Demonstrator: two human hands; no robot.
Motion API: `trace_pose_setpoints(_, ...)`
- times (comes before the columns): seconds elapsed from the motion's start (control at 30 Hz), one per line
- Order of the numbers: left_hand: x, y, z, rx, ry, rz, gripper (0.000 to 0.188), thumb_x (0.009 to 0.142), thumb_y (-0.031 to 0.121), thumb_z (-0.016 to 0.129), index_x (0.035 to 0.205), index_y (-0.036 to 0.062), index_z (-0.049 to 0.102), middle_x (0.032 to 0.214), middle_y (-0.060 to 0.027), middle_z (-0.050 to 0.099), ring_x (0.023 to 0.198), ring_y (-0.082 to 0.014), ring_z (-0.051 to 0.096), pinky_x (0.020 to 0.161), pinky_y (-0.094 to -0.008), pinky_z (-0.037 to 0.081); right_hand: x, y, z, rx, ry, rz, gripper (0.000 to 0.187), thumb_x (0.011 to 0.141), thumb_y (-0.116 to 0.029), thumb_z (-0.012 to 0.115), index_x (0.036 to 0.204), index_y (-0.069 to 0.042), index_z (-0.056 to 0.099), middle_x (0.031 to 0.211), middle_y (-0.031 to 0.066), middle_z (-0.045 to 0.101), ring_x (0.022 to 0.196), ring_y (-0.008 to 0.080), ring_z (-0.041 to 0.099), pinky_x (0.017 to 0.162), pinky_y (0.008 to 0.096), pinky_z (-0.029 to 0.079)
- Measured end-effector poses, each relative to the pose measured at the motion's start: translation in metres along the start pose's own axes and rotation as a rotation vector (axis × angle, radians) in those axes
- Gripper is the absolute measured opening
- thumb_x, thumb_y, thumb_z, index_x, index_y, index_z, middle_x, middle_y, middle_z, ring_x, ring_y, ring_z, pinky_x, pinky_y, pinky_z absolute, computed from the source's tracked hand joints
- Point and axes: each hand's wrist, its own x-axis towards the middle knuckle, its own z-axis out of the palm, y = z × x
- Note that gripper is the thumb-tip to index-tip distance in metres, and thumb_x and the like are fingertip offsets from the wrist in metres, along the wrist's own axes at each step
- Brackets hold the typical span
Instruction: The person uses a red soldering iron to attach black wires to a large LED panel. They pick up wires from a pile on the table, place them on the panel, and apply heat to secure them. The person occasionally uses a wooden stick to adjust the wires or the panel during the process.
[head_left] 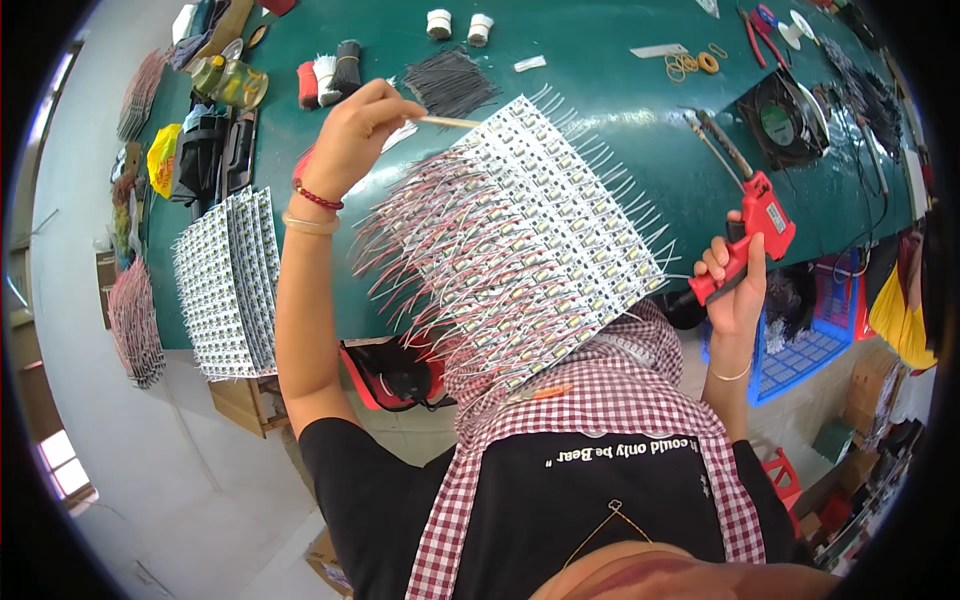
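Observation:
A large white circuit-board panel [545, 215] with rows of small parts lies tilted across the table's front edge and my lap. Red and white wires [425, 225] stick out along its left side, and pale wire ends fringe its right side. My left hand [362, 130] is pinched on a thin tan stick [447, 122], whose far end meets the panel's upper left corner. Beyond the panel's right edge, my right hand [738, 285] is wrapped round a red soldering gun [768, 225]. The gun's metal tip points up and away, apart from the panel.
More board panels [228, 285] stand at the table's left edge. Black wires [450, 80] and wire bundles [326, 78] lie at the back. A black fan [783, 115] sits right of the soldering gun, with pliers [758, 38] behind. A blue crate [805, 355] stands below the table's right side.

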Motion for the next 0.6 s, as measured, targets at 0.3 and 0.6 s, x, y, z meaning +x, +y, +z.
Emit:
trace_pose_setpoints(0.3,0.036,0.023,0.065,0.241,-0.027,0.337,0.016,0.075,0.000,0.065,0.085,0.0107,0.069,0.080,-0.0027,0.057,0.075,-0.0234,0.056,0.068,-0.0353,0.042,-0.006,0.002,-0.005,0.060,-0.067,0.031,0.043,0.102,-0.039,0.043,0.130,-0.007,0.044,0.069,0.0030,0.047,0.056,0.0107,0.046,0.067,0.0320,0.047)
trace_pose_setpoints(0.6,0.041,0.008,0.073,0.101,-0.084,0.312,0.014,0.074,0.001,0.067,0.081,0.0123,0.072,0.075,-0.0022,0.057,0.074,-0.0238,0.057,0.064,-0.0364,0.045,-0.010,0.000,-0.013,0.034,-0.008,0.025,0.040,0.102,-0.037,0.043,0.128,-0.006,0.045,0.068,0.0029,0.047,0.056,0.0105,0.045,0.067,0.0319,0.047)
